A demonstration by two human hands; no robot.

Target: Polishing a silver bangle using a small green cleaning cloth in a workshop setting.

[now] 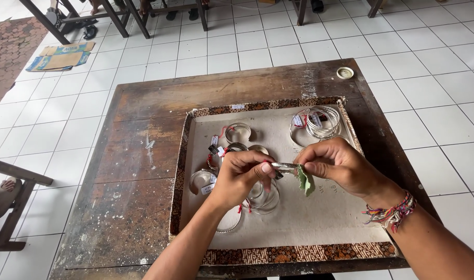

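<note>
My left hand pinches a thin silver bracelet over the middle of a shallow tray with a patterned border. My right hand presses a small green cloth against that bracelet; a braided multicolour band circles its wrist. More silver bangles with small tags lie in the tray: one at the back left, a bunch at the back right, and several partly hidden under my left hand.
The tray rests on a worn dark wooden table. A small round lid sits near the table's far right corner. White tiled floor surrounds it, with flattened cardboard far left and furniture legs along the back. A person's sandalled foot shows at left.
</note>
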